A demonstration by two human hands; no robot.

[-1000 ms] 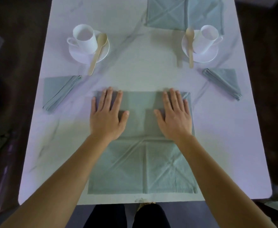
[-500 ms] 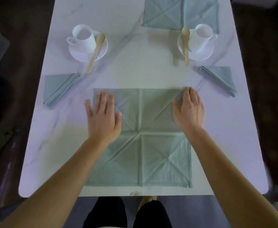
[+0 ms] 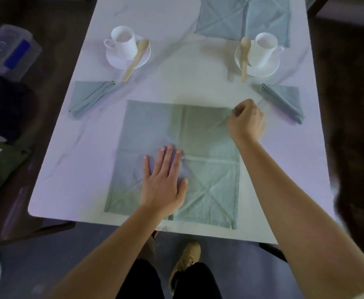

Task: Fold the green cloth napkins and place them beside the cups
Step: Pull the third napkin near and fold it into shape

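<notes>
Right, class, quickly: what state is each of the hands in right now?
Left hand: open, fingers straight, pressing flat on the unfolded napkin.
Right hand: closed, pinching that napkin's far right corner.

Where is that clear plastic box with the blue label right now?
In the head view, the clear plastic box with the blue label sits upper left, off the white marble table, left of the left-hand white cup.

Creased matt cloth napkin, glossy white ceramic cups, wooden spoons, smooth marbled table.
</notes>
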